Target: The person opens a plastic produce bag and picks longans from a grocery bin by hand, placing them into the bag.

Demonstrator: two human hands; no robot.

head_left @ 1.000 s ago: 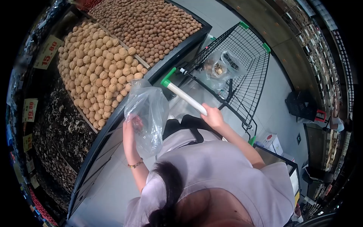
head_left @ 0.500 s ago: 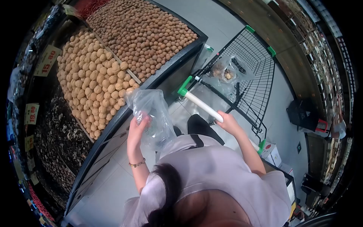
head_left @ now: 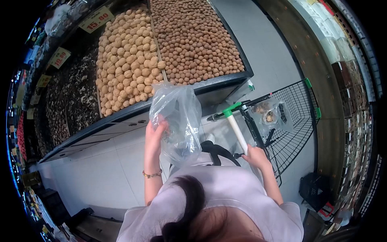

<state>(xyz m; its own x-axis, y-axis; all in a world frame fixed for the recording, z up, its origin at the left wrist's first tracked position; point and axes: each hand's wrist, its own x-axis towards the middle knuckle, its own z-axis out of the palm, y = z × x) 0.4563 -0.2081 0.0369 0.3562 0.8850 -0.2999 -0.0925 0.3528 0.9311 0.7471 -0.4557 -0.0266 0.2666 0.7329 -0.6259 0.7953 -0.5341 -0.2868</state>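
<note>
My left hand [head_left: 154,135] is closed on a clear plastic bag [head_left: 182,121] that hangs loosely in front of the display edge; no contents can be made out inside it. Just beyond the bag lies a heap of walnuts [head_left: 131,60], and beside them a heap of smaller round brown dried fruit or nuts [head_left: 193,44]. My right hand [head_left: 256,156] is wrapped around the white handle [head_left: 237,131] of a shopping cart [head_left: 296,109]. Inside the cart rests a filled clear bag [head_left: 272,117] with brownish items.
A dark rim [head_left: 133,107] edges the display. Dark dried goods [head_left: 76,86] fill the bins at left, under price signs [head_left: 96,20]. A black basket [head_left: 314,189] stands on the floor at right, near stocked shelves [head_left: 358,121]. Pale tiles [head_left: 105,177] cover the floor.
My view has turned, so the display now lies more squarely ahead and the cart sits farther right. Both hands keep their holds; the plastic bag looks more spread out.
</note>
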